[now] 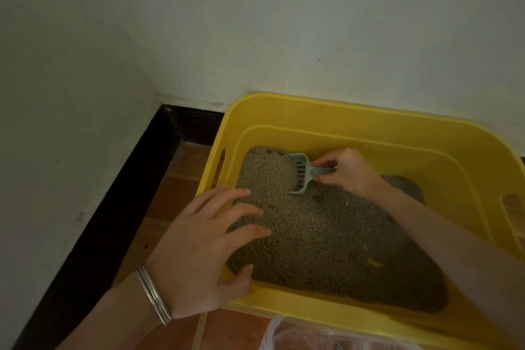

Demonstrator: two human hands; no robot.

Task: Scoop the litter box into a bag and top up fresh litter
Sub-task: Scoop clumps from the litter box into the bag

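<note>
A yellow plastic litter box (335, 113) stands on the floor in a wall corner, holding grey-brown litter (326, 236) heaped toward its far left. My right hand (346, 170) grips the handle of a pale blue slotted scoop (302, 172), whose head digs into the heap's edge. My left hand (207, 247) hovers over the box's near-left rim with fingers spread and relaxed, holding nothing; whether it touches the rim I cannot tell. A clear plastic bag (312, 334) lies at the bottom edge, in front of the box.
White walls (255, 23) meet in a corner at the left, with a dark skirting board (127, 193) along the base. Orange-brown floor tiles (176, 196) show left of and in front of the box. The box has handle slots (511, 213) in its sides.
</note>
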